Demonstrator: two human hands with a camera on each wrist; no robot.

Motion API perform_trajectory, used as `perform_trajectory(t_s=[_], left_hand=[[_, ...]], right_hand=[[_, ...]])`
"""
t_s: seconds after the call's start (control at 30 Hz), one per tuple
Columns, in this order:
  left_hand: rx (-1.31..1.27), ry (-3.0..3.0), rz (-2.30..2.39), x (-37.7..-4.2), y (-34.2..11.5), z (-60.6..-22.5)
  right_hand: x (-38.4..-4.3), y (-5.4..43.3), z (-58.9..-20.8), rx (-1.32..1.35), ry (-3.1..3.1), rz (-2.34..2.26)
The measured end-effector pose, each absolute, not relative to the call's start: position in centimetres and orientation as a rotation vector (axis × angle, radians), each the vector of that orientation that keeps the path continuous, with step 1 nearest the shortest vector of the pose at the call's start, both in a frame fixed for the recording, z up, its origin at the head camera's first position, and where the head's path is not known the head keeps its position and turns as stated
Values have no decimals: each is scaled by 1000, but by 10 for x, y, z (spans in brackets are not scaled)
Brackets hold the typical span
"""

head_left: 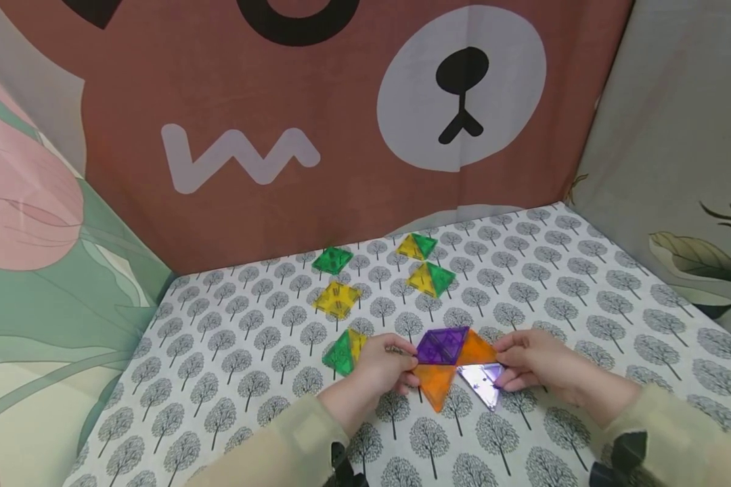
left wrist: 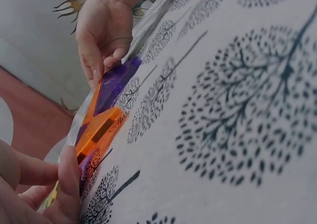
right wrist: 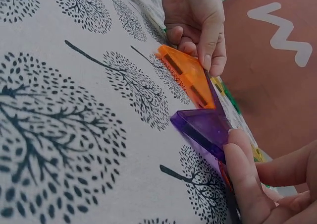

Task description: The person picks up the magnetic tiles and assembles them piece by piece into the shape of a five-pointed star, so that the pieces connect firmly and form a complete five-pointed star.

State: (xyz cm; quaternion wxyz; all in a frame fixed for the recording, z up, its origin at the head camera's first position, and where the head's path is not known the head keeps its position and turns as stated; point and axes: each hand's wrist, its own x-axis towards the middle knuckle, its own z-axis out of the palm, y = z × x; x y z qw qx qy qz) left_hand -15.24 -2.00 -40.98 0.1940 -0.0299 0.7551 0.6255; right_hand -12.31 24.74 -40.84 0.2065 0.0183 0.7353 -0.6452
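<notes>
Between my two hands is a joined group of translucent triangular magnetic tiles. Purple tiles (head_left: 442,345) form its upper left, beside an orange tile (head_left: 476,350). Below hang another orange tile (head_left: 435,384) at left and a glare-whitened purple tile (head_left: 482,382) at right. My left hand (head_left: 385,365) pinches the group's left corner, where purple meets orange. With thumb and fingers my right hand (head_left: 539,358) pinches the right corner, at the orange and lower purple tiles. The wrist views show the lower orange tile (left wrist: 101,130) and lower purple tile (right wrist: 203,130) close to the cloth.
Several paired tiles lie on the tree-print cloth (head_left: 207,358): a green pair (head_left: 332,260), a yellow pair (head_left: 337,299), and yellow-green pairs (head_left: 417,246) (head_left: 431,279). Another green-yellow pair (head_left: 342,353) is partly behind my left hand. A bear-print curtain (head_left: 341,88) stands behind.
</notes>
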Motion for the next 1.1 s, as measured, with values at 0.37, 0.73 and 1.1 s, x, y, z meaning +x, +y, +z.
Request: perform_trajectory(t_s=[0.37, 0.73, 1.1], left_hand=[[-127, 1996, 1855, -151, -25, -411], [-159, 1959, 1860, -149, -27, -410], [-135, 1929, 1867, -147, -29, -409]], right_hand=[[-122, 247, -411, 60, 1945, -1865], [-122, 246, -413, 62, 1848, -1927], [-121, 243, -411, 26, 1811, -1930]])
